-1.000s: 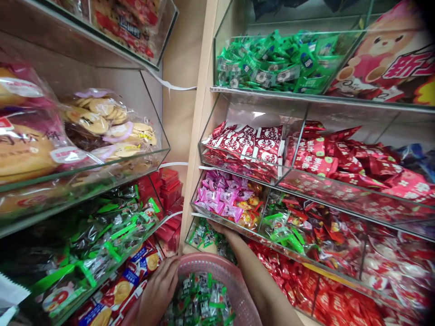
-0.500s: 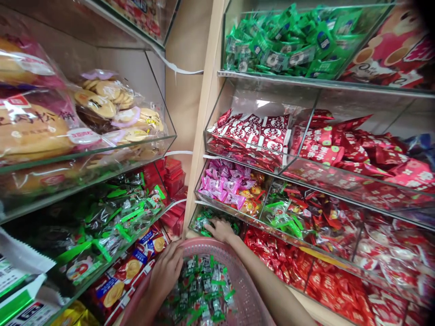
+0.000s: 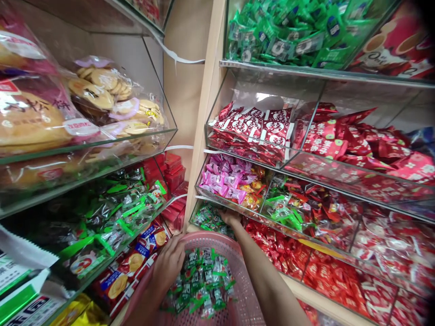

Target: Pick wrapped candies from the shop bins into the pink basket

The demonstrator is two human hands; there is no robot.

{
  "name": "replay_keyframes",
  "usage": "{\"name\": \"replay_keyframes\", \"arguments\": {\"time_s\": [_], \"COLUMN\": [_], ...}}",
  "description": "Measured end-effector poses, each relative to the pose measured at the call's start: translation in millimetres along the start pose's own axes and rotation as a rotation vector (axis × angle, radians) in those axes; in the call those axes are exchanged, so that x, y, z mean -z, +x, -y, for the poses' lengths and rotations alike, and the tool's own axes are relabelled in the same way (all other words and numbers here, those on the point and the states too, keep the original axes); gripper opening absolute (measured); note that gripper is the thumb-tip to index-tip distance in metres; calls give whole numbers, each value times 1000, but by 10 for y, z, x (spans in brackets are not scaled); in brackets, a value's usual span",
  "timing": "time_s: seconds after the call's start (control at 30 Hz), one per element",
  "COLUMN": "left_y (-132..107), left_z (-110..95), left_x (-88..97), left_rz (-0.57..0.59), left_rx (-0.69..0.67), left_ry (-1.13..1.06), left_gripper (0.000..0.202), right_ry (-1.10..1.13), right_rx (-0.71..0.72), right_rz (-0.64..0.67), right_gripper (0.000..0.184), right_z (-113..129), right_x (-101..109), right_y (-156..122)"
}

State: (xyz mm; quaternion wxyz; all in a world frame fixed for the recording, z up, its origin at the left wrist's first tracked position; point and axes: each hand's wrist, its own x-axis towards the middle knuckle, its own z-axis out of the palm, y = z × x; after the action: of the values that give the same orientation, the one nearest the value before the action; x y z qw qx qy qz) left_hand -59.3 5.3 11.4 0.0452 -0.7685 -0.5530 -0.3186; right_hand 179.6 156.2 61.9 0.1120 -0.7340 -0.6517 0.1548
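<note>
A pink plastic basket (image 3: 243,271) with a perforated wall holds a heap of green-and-clear wrapped candies (image 3: 209,280). My left hand (image 3: 171,256) grips its left rim, fingers bent over the edge. Beyond the basket, my right hand (image 3: 231,218) reaches into a low glass bin of similar small green wrapped candies (image 3: 209,217). Its fingertips go into shadow under the shelf above, so what they hold, if anything, cannot be seen. My right forearm passes over the basket's right rim.
Glass-fronted shelves rise on both sides. Pink-wrapped candies (image 3: 220,179) lie just above the low bin, red-wrapped candies (image 3: 272,249) to its right. Left, bagged green-trimmed snacks (image 3: 112,217) and biscuit packs (image 3: 136,260) crowd the basket. A wooden post (image 3: 200,113) stands between the shelves.
My right hand has shifted right and deeper within the low bin, uncovering more green candies at its left. My left hand stays on the basket rim. The view has shifted slightly.
</note>
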Motion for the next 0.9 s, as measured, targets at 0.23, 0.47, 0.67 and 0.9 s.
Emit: {"name": "replay_keyframes", "arguments": {"time_s": [0.23, 0.47, 0.67, 0.9], "left_y": [-15, -60, -76, -108], "left_z": [-53, -78, -73, -37], "left_x": [-11, -15, -10, -82], "left_rz": [27, 32, -5, -47], "left_rx": [34, 14, -17, -52], "left_ry": [4, 35, 53, 77], "left_gripper": [28, 28, 27, 26], "right_ry": [215, 324, 454, 819], "right_rx": [71, 152, 140, 79], "right_rz": [168, 182, 30, -288], "right_gripper": [53, 42, 34, 32], "right_z": [-137, -167, -178, -93], "right_x": [-107, -88, -86, 59], "right_y": [-94, -127, -98, -211]}}
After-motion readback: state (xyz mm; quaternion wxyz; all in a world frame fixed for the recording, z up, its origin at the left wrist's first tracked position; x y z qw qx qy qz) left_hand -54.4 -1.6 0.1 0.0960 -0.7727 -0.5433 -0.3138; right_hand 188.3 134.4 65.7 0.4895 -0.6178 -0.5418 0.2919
